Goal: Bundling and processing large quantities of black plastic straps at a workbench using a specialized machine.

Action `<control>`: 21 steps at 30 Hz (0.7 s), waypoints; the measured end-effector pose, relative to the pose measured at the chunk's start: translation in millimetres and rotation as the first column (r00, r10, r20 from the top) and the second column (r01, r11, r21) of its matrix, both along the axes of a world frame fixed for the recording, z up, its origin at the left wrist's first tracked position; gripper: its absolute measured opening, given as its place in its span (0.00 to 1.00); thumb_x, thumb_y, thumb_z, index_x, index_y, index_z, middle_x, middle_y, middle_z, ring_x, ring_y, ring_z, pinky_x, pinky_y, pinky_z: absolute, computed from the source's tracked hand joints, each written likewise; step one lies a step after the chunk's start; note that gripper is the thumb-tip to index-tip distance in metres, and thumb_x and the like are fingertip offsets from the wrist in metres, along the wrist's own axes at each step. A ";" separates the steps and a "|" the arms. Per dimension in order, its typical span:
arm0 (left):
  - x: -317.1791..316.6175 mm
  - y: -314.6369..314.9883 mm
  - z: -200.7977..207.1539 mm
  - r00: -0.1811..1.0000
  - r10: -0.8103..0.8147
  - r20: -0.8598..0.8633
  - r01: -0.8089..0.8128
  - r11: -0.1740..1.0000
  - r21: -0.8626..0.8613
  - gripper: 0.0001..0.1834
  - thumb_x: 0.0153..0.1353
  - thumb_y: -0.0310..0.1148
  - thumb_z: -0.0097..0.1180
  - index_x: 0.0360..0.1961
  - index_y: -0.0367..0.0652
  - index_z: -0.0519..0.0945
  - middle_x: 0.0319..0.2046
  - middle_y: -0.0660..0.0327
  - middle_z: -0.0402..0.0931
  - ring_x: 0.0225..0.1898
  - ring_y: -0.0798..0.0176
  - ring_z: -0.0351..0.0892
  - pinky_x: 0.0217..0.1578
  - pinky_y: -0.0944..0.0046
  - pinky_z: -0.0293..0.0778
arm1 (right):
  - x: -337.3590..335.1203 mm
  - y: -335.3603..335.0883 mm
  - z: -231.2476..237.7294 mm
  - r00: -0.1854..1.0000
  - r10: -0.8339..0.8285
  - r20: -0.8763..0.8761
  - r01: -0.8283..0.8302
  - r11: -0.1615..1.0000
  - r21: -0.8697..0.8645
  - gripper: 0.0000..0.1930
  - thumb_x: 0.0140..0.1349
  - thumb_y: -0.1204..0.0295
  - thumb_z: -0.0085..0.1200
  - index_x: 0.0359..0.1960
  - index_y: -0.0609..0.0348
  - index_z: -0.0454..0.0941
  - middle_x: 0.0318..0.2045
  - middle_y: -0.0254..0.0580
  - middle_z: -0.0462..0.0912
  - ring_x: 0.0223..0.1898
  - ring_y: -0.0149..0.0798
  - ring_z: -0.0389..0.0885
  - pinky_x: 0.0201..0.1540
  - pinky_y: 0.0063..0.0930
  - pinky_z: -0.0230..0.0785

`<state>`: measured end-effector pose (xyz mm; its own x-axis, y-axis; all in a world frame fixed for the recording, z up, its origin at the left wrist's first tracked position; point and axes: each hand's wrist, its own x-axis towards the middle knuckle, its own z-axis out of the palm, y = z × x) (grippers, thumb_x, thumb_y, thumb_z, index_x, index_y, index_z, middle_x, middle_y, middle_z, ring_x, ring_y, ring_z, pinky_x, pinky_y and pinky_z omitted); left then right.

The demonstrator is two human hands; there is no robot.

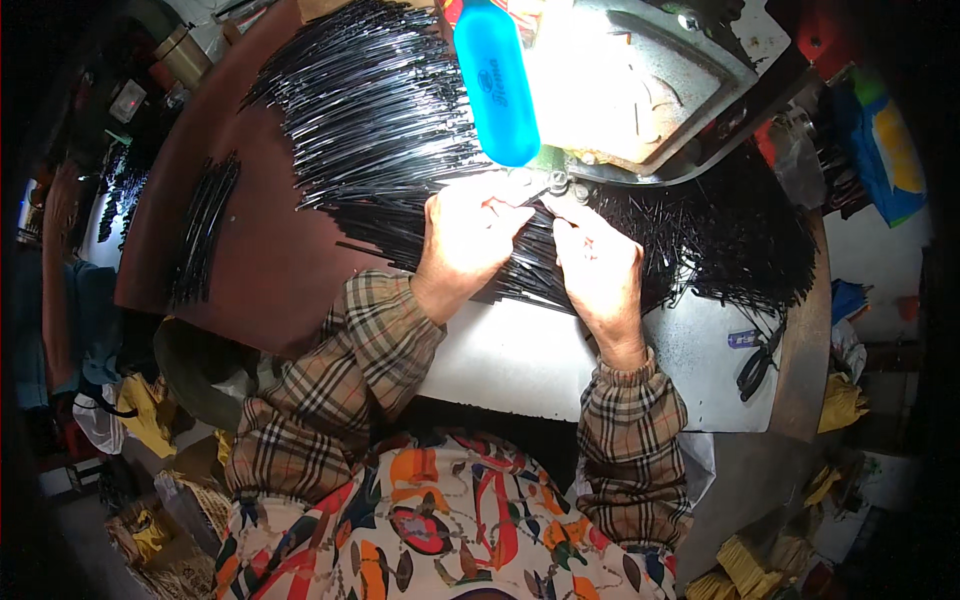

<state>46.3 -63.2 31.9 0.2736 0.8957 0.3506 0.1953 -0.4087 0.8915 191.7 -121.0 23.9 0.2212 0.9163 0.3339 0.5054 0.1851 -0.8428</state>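
Print-patterned clothing [430, 520] sat nearest the camera, with plaid sleeves [632, 430] running up to both hands. Left hand [465, 240]: fingertips drawn into a narrow pinch. Right hand [603, 265]: pinch also narrow, tips pointing up and inward, just beside the left's. Both seemed to close on one thin black piece [538, 198]; glare and fingers hid most of it, so exact contact was hard to tell. That piece lay between the fingertips, right below small round metal parts [558, 184] at the edge of a brightly lit machine [700, 90].

Step in hand, judged from the pose: positioning or working the piece at those metal parts with both hands. Next move called for a steady pinch, the piece kept lined up, and fingertips clear of the metal; snagging on the strips underneath was the likely risk.

Long black strips [375, 110] spread beyond the left hand, partly over a brown sheet [265, 260], a small separate bundle [203, 230] to their left. More lay tangled [745, 240] right of the right hand. Blue rounded object [497, 90] stood out above the hands. Black-handled tool [758, 370], maybe snips, rested on the white work surface [510, 360], lower right.
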 end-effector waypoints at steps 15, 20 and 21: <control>-3.3 8.3 -11.3 0.997 -0.077 0.018 0.075 0.992 0.097 0.10 0.55 0.21 0.59 0.40 0.33 0.81 0.30 0.59 0.80 0.30 0.73 0.76 0.31 0.73 0.72 | 9.9 13.8 -20.4 0.979 0.037 -0.199 -0.019 0.996 0.093 0.06 0.62 0.76 0.51 0.37 0.65 0.78 0.21 0.34 0.77 0.20 0.22 0.71 0.24 0.18 0.65; 2.3 19.3 -9.8 0.998 -0.061 -0.030 0.066 0.965 0.254 0.09 0.54 0.20 0.55 0.37 0.34 0.81 0.30 0.52 0.79 0.30 0.60 0.80 0.33 0.65 0.75 | 14.4 20.2 -12.9 0.979 0.049 -0.200 -0.028 0.994 0.108 0.06 0.62 0.78 0.51 0.36 0.68 0.78 0.29 0.35 0.78 0.24 0.23 0.73 0.27 0.17 0.66; 2.8 21.4 -9.8 0.995 -0.046 -0.084 0.069 0.952 0.299 0.09 0.56 0.21 0.56 0.39 0.33 0.80 0.31 0.53 0.80 0.31 0.64 0.80 0.35 0.68 0.75 | 16.1 21.0 -12.6 0.982 0.044 -0.183 -0.029 0.996 0.083 0.06 0.61 0.79 0.52 0.37 0.69 0.78 0.30 0.35 0.77 0.26 0.23 0.73 0.29 0.16 0.67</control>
<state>49.1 -41.7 22.1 0.3571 0.7336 0.5781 0.2252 -0.6683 0.7090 207.8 -100.0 11.3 0.2525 0.8970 0.3628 0.3340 0.2711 -0.9027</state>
